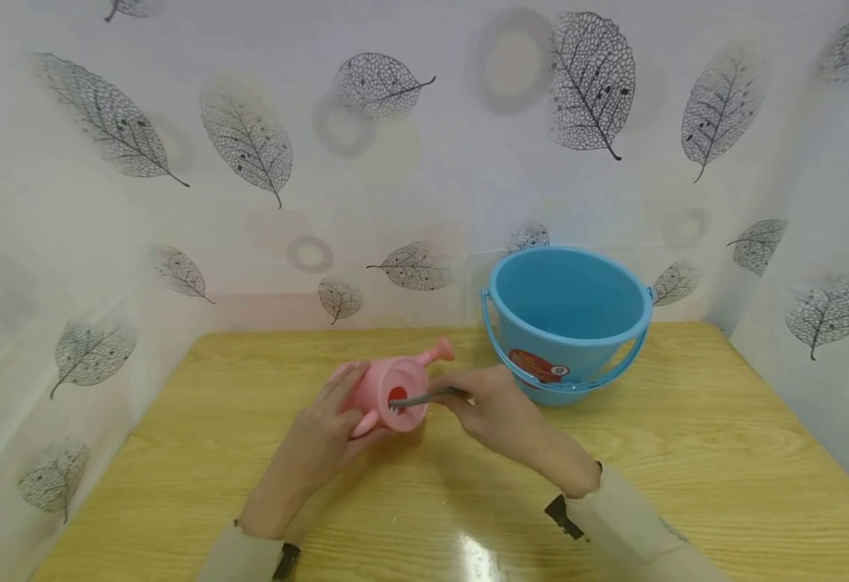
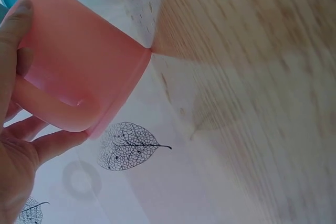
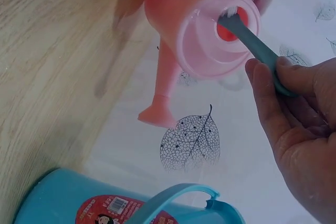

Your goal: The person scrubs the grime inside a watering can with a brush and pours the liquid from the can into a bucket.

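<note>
Pink watering can (image 1: 379, 381) tilted, brush (image 1: 424, 398) at its opening (image 3: 225, 36)

Gripped in the left hand (image 1: 315, 436), fingers spread round body and handle: can held near the middle of the wooden table (image 1: 686, 453), top turned toward the right hand (image 1: 493, 412). Contact between can and table: cannot tell. Red visible within the opening. Pinched between right thumb and fingers: brush, slim and grey-green, white bristles (image 3: 231, 11) at that same opening; depth inside, cannot tell.

Standing beyond, to the right: blue bucket (image 1: 595, 352), handle hanging down in front, red label (image 1: 534, 364) below the rim.

Only in the head view: inner wall of the bucket. Only in the left wrist view: full curve of the can's handle (image 2: 47, 108). Readable as a barcode (image 3: 117, 204) only in the right wrist view: white patch on the label.
</note>
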Motion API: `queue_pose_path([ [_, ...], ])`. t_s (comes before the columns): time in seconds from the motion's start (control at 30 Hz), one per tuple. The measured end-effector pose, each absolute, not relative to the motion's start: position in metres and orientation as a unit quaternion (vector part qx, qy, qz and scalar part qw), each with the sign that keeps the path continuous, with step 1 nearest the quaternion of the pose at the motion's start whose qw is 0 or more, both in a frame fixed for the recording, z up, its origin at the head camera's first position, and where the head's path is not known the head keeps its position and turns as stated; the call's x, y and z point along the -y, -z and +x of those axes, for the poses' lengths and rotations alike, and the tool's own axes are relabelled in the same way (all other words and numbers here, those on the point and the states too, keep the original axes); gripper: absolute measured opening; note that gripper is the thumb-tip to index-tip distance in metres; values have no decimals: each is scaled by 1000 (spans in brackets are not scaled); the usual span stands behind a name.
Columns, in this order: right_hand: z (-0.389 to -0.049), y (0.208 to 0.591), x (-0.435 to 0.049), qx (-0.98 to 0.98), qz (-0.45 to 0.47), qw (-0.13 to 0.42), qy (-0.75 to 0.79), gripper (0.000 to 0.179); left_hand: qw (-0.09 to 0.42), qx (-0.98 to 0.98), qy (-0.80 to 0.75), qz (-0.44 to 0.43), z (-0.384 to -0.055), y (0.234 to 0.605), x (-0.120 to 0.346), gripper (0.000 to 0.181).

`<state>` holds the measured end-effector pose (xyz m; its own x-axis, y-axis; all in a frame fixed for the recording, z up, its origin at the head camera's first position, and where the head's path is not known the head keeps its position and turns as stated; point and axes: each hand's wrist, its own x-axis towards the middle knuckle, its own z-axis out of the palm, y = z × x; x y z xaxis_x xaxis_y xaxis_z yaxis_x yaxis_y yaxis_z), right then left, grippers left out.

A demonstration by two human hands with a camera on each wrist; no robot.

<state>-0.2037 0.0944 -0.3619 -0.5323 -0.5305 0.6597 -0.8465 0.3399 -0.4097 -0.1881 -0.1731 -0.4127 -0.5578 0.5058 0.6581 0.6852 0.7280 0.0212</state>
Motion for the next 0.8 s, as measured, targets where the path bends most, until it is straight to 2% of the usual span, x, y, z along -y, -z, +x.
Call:
queue_pose_path([
  [0.33, -201, 359, -98, 796, 426, 194, -383, 14, 319, 872, 139, -344, -189, 413, 173, 41],
  [0.8, -207, 368, -86, 781, 472, 156, -378, 12, 323, 870, 139, -346, -188, 413, 172, 42],
])
